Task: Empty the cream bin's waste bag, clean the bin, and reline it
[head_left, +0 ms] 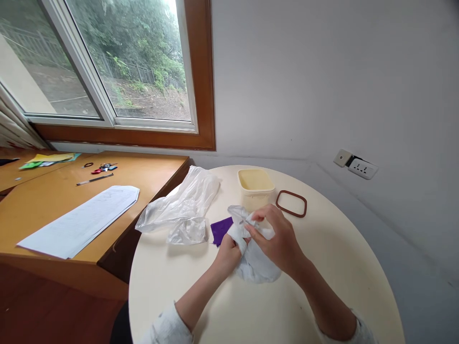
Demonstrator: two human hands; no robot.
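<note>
A thin white plastic bag [257,265] is bunched up between my hands over the round table. My left hand [229,252] is closed around its lower left part. With thumb and fingers pinched, my right hand [278,234] grips the upper right of the bag. Partly covered by the bag, a purple cloth piece [220,230] lies just beyond my left hand. Behind the bag stands a cream plastic tub [256,191] with no lid on it. A brown rectangular ring [304,206] lies flat to the tub's right.
Another clear plastic bag [179,205] spreads across the left side of the round table [333,267]. A wooden desk [154,167] adjoins it, holding paper sheets [86,217], a pen [95,179] and keys [107,167]. The wall carries a socket [363,168].
</note>
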